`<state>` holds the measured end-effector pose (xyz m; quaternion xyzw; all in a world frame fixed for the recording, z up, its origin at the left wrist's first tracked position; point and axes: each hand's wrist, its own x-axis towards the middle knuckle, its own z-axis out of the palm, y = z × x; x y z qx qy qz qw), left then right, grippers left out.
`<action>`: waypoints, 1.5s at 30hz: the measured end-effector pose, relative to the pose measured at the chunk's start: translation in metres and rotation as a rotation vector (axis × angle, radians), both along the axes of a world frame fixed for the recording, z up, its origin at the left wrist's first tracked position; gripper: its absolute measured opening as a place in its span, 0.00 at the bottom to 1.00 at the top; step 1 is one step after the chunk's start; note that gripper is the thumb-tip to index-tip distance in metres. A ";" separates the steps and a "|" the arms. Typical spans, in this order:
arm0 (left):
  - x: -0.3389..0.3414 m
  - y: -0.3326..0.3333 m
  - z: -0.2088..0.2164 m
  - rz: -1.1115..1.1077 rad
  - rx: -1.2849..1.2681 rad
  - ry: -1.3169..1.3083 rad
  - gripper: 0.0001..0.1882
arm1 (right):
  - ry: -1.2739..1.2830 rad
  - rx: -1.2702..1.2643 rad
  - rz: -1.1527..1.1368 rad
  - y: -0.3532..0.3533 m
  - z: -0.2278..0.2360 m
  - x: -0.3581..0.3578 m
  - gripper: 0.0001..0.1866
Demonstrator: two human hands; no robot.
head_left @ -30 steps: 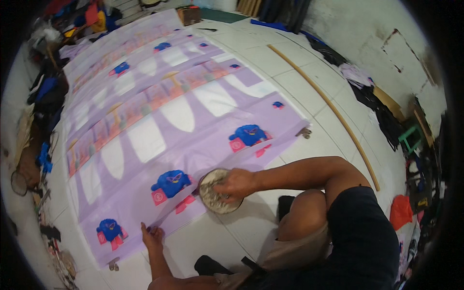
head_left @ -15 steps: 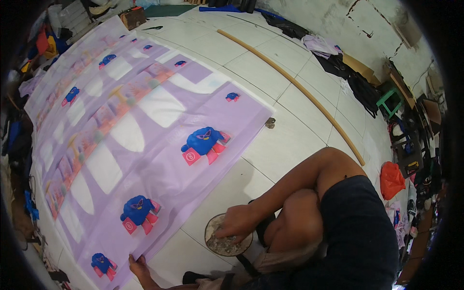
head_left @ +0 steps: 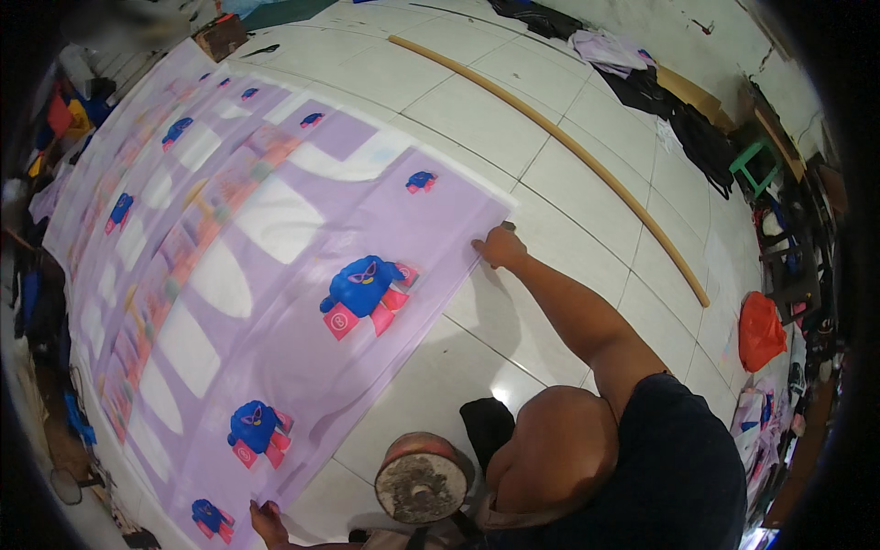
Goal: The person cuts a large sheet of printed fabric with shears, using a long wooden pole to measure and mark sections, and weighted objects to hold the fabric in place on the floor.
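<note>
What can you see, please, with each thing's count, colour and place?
Sheet: one, mostly purple, left and centre
Pole: one, tan, right of sheet
Round object: one, grey and reddish, lower centre
Bag: one, red, far right
Stool: one, green, upper right
Box: one, brown, top left
Mat: one, green, top left
Slim tool: one, black, near box
Clutter: uncounted, mixed, both sides
Floor: one, white, beneath
Left hand: one, bare, sheet's near edge
Right hand: one, bare, sheet's right corner
Knee: one, bare, lower centre
Sleeve: one, dark, lower right

Lilac sheet (head_left: pixel 284 316) at nine o'clock (blue-and-pink figures (head_left: pixel 362 286), white rounded shapes (head_left: pixel 275 222)); tan pole (head_left: pixel 561 137) at one; red-orange bag (head_left: pixel 761 332) at three.
</note>
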<state>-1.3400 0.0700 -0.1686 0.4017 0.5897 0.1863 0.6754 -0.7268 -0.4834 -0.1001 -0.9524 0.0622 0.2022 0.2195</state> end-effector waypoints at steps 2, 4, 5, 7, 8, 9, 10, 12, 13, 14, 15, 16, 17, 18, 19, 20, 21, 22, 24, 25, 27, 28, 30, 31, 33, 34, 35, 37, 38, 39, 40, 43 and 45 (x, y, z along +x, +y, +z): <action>-0.027 0.031 -0.004 -0.053 -0.003 -0.002 0.20 | -0.025 0.136 -0.144 0.004 -0.012 0.008 0.28; -0.013 0.023 -0.019 0.094 -0.034 0.066 0.21 | -0.022 0.175 -0.173 -0.011 -0.014 0.009 0.29; -0.009 0.022 -0.022 0.175 -0.040 0.101 0.22 | -0.019 0.202 -0.181 -0.012 -0.014 0.010 0.29; -0.010 0.021 -0.024 0.130 0.017 0.114 0.22 | 0.043 0.162 -0.173 -0.011 -0.008 0.011 0.30; -0.013 0.024 -0.023 0.112 0.051 0.118 0.22 | 0.074 0.147 -0.163 -0.009 -0.004 0.011 0.30; -0.016 0.028 -0.022 0.121 0.025 0.131 0.22 | 0.032 0.109 -0.144 -0.006 -0.001 0.009 0.29; -0.017 0.029 -0.022 0.129 -0.007 0.143 0.22 | -0.012 0.065 -0.125 -0.006 0.001 0.006 0.28; -0.019 0.029 -0.023 0.138 -0.008 0.147 0.21 | -0.088 0.014 -0.043 -0.005 0.007 0.006 0.25; -0.015 0.025 -0.027 0.131 0.016 0.139 0.21 | -0.121 -0.002 0.013 -0.010 0.011 0.007 0.23; -0.012 0.021 -0.029 0.125 0.041 0.131 0.21 | -0.154 -0.016 0.070 -0.013 0.012 0.010 0.21; -0.009 0.020 -0.030 0.110 0.038 0.128 0.21 | -0.241 -0.066 0.164 -0.014 0.011 0.013 0.20; -0.017 0.033 -0.023 0.106 0.063 0.118 0.21 | -0.336 -0.086 0.263 -0.004 0.011 0.018 0.19; -0.018 0.036 -0.022 0.094 0.067 0.112 0.21 | -0.428 -0.128 0.358 -0.002 0.007 0.023 0.18; -0.022 0.037 -0.020 0.093 0.089 0.127 0.20 | -0.446 -0.146 0.433 0.000 0.001 0.027 0.19; -0.016 0.024 -0.027 0.080 0.087 0.145 0.20 | -0.454 -0.189 0.503 -0.011 -0.012 0.030 0.19; -0.012 0.016 -0.029 0.069 0.093 0.165 0.20 | -0.462 -0.223 0.575 -0.019 -0.019 0.033 0.20; -0.007 0.010 -0.028 0.065 0.080 0.171 0.20 | -0.406 -0.247 0.569 -0.027 -0.024 0.036 0.20; -0.008 0.012 -0.022 0.070 0.082 0.175 0.20 | -0.357 -0.253 0.567 -0.024 -0.025 0.039 0.21; -0.006 0.012 -0.016 0.085 0.123 0.230 0.18 | -0.283 -0.229 0.564 -0.022 -0.026 0.046 0.22; -0.001 0.009 -0.012 0.093 0.160 0.286 0.17 | -0.252 -0.198 0.562 -0.023 -0.025 0.047 0.23; 0.004 -0.001 -0.012 0.108 0.169 0.348 0.16 | -0.223 -0.169 0.562 -0.024 -0.023 0.050 0.23; 0.003 -0.006 -0.011 0.109 0.142 0.359 0.15 | -0.217 -0.168 0.560 -0.026 -0.023 0.050 0.24; 0.007 -0.012 -0.011 0.128 0.068 0.370 0.15 | -0.213 -0.150 0.565 -0.035 -0.024 0.050 0.25; 0.002 -0.007 -0.011 0.155 0.035 0.365 0.15 | -0.222 -0.117 0.575 -0.036 -0.025 0.054 0.25; -0.011 0.006 -0.014 0.181 0.006 0.342 0.15 | -0.239 -0.092 0.590 -0.027 -0.024 0.054 0.27; -0.013 0.008 -0.016 0.172 0.002 0.329 0.15 | -0.241 -0.109 0.589 -0.026 -0.023 0.052 0.28; -0.015 0.010 -0.018 0.165 -0.002 0.315 0.15 | -0.243 -0.125 0.589 -0.024 -0.021 0.050 0.29; -0.015 0.009 -0.021 0.162 0.012 0.309 0.15 | -0.250 -0.113 0.577 -0.024 -0.022 0.048 0.30; -0.013 0.007 -0.023 0.157 0.015 0.306 0.15 | -0.253 -0.111 0.569 -0.027 -0.023 0.048 0.30; -0.011 0.005 -0.023 0.163 0.015 0.321 0.16 | -0.256 -0.121 0.559 -0.030 -0.025 0.047 0.31; -0.011 0.006 -0.022 0.172 0.021 0.334 0.18 | -0.262 -0.123 0.551 -0.027 -0.024 0.046 0.31; -0.012 0.008 -0.016 0.151 0.020 0.355 0.21 | -0.283 -0.130 0.541 -0.021 -0.024 0.044 0.32; -0.011 0.006 -0.012 0.129 0.032 0.374 0.22 | -0.290 -0.136 0.534 -0.020 -0.025 0.043 0.32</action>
